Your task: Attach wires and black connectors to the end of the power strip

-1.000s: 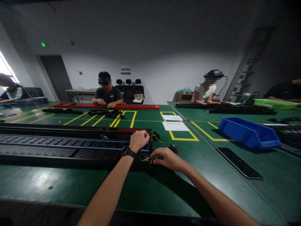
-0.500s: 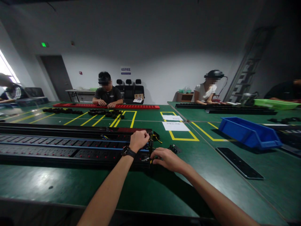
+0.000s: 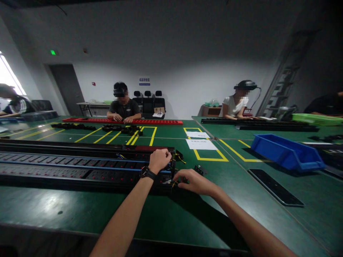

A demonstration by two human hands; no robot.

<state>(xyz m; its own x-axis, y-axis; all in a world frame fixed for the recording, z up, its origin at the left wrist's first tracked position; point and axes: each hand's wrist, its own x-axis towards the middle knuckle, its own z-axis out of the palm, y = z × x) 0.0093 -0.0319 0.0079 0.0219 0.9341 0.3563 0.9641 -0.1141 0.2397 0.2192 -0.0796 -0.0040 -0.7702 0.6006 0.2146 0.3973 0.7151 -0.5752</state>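
Observation:
Long black power strips (image 3: 107, 175) with rows of sockets and small red parts lie side by side on the green table. My left hand (image 3: 160, 159), a watch on its wrist, rests closed over their right end; its curled fingers hide whatever they grip. At that same end, my right hand (image 3: 194, 182) is bent with thumb and fingers drawn together beside short wires (image 3: 174, 184). Whatever lies between these fingertips is too small to make out. A small dark part with a green piece (image 3: 198, 169) sits just beyond my right hand.
To the right are a blue bin (image 3: 286, 153) and a black phone-like slab (image 3: 276, 186). Paper sheets (image 3: 200, 144) lie ahead by yellow tape. Across the table, one person works at a red rail (image 3: 160, 122), another at black rails (image 3: 273, 127).
The view has shifted slightly. My right hand's fingertips have drawn back a little from the strip end, showing more of the wires. My left hand stays in place.

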